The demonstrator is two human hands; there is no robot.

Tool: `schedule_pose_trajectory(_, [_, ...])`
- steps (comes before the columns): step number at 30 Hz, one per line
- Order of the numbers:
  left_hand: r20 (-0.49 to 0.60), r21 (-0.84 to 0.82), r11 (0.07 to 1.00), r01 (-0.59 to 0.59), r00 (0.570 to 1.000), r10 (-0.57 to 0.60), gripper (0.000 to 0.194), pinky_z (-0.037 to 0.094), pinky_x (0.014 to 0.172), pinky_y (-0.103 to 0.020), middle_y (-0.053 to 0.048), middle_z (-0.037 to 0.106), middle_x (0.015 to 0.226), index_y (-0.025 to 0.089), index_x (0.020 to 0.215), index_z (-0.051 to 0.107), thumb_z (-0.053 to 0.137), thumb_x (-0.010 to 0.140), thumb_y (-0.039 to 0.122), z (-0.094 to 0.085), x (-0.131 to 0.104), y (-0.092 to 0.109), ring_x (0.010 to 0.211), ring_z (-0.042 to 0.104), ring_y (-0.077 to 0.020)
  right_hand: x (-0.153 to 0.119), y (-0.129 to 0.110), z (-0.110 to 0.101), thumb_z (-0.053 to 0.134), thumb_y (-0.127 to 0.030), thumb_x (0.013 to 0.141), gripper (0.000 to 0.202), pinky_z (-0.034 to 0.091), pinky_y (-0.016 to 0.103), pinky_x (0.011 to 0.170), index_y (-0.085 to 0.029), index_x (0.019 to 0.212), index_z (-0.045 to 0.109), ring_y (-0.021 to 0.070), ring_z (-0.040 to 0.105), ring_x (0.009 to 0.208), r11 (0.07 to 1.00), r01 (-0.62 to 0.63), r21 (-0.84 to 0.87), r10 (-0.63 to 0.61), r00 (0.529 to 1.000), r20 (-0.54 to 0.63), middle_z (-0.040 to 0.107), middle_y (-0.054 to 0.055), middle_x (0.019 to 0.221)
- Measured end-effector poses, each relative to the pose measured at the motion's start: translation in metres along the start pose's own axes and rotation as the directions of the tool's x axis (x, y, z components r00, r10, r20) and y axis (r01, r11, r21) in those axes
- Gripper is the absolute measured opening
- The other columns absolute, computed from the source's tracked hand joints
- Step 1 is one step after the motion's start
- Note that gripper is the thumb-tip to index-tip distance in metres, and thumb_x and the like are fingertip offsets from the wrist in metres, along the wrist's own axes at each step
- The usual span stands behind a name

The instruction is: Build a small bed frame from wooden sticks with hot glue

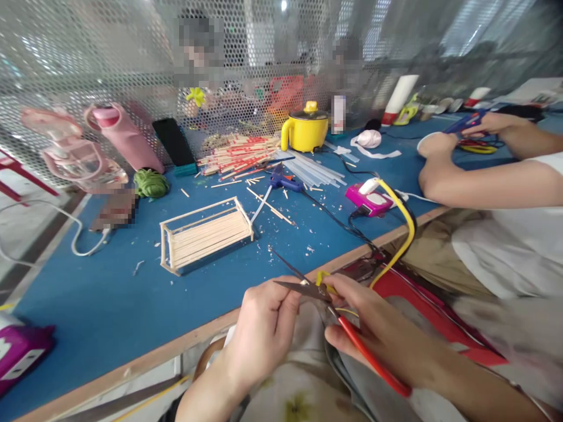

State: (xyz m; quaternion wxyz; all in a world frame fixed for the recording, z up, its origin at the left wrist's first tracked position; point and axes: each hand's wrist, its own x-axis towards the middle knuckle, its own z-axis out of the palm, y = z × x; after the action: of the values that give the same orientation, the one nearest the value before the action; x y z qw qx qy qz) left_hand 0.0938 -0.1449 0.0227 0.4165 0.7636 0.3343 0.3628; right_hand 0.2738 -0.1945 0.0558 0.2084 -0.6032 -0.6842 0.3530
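My right hand [373, 322] holds red-handled scissors [323, 293] over the table's front edge, their blades parted and pointing left. My left hand [268, 322] is closed in a pinch beside the blades. A small pale tip shows between its fingers and the blades; most of that piece is hidden. Behind my hands, on the blue table [233, 293], lies a small tray-like frame of wooden sticks [209, 237], with a slatted base and thin rails. A blue glue gun [284, 180] rests past its right end, with a clear glue stick near its tip.
A pile of red-tipped sticks [241, 153], a yellow pot [305, 129] and clear glue sticks [310, 167] stand behind. Cables run from a purple power strip [369, 198]. Pink bottle [127, 138] and green yarn [151, 183] are left. At right, another person's arms [475, 176] work.
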Motion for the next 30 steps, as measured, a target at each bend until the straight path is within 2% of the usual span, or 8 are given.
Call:
schedule_pose_trajectory(3, [-0.012,0.021,0.999,-0.032,0.999,0.033,0.024,0.037,0.062,-0.018,0.002,0.055,0.067,0.021,0.093,0.066,0.042,0.091,0.017,0.002,-0.001,0.002,0.063,0.050,-0.0088,0.000,-0.003,-0.002,0.059,-0.017,0.072,0.030,0.043,0.029,0.079,-0.021,0.101,0.050,0.0186,0.054,0.090,0.999,0.011,0.036,-0.012,0.999,0.049,0.056,0.003,0.099])
schedule_pose_trajectory(8, [-0.033,0.018,0.999,-0.029,0.999,0.029,0.023,0.039,0.062,-0.018,0.001,0.057,0.068,0.019,0.091,0.066,0.043,0.090,0.016,0.006,-0.002,0.004,0.063,0.051,-0.0089,-0.002,0.007,0.005,0.059,-0.019,0.074,0.038,0.040,0.029,0.086,-0.024,0.109,0.047,0.0186,0.052,0.097,0.979,0.139,0.147,-0.146,0.989,0.035,0.054,0.002,0.108])
schedule_pose_trajectory(16, [-0.023,0.036,0.999,-0.003,1.000,0.004,0.028,0.039,0.061,-0.019,0.001,0.056,0.067,0.021,0.095,0.067,0.040,0.091,0.018,0.008,-0.002,0.005,0.059,0.048,-0.0100,0.002,0.010,0.021,0.060,-0.014,0.065,0.035,0.039,0.032,0.081,-0.021,0.096,0.045,0.0207,0.051,0.092,0.995,0.096,0.000,-0.094,0.976,-0.196,0.053,0.005,0.100])
schedule_pose_trajectory(20, [-0.020,0.035,0.999,-0.004,1.000,0.005,0.029,0.041,0.065,-0.019,0.000,0.061,0.071,0.022,0.094,0.068,0.039,0.091,0.017,0.010,-0.002,0.003,0.063,0.053,-0.0105,0.006,0.017,0.023,0.056,-0.013,0.064,0.029,0.040,0.031,0.073,-0.021,0.087,0.042,0.0206,0.051,0.084,0.992,0.099,-0.079,-0.115,0.967,-0.229,0.055,0.005,0.090])
schedule_pose_trajectory(24, [-0.041,0.058,0.998,-0.004,0.999,0.006,0.028,0.042,0.073,-0.020,-0.002,0.068,0.086,0.021,0.093,0.066,0.039,0.091,0.016,0.014,-0.002,0.000,0.078,0.060,-0.0124,0.011,0.031,0.025,0.049,-0.007,0.055,0.029,0.036,0.026,0.059,-0.022,0.077,0.038,0.0166,0.050,0.069,0.987,0.069,-0.148,-0.102,0.967,-0.232,0.054,0.001,0.077])
schedule_pose_trajectory(27, [-0.075,0.123,0.991,0.050,0.996,-0.041,0.026,0.041,0.066,-0.021,-0.002,0.066,0.076,0.017,0.083,0.064,0.040,0.091,0.019,0.019,-0.001,-0.002,0.070,0.059,-0.0128,0.015,0.041,0.027,0.048,-0.009,0.058,0.021,0.030,0.023,0.051,-0.022,0.070,0.036,0.0125,0.044,0.056,0.992,0.012,-0.128,-0.035,0.984,-0.175,0.048,-0.004,0.062])
schedule_pose_trajectory(30, [-0.091,0.143,0.981,0.133,0.989,-0.120,0.028,0.038,0.060,-0.022,-0.001,0.061,0.066,0.016,0.077,0.061,0.038,0.092,0.022,0.021,0.001,-0.004,0.061,0.054,-0.0120,0.017,0.046,0.028,0.045,-0.010,0.061,0.015,0.027,0.022,0.047,-0.022,0.063,0.037,0.0104,0.040,0.052,0.996,-0.045,-0.080,0.033,0.989,-0.146,0.042,-0.006,0.055])
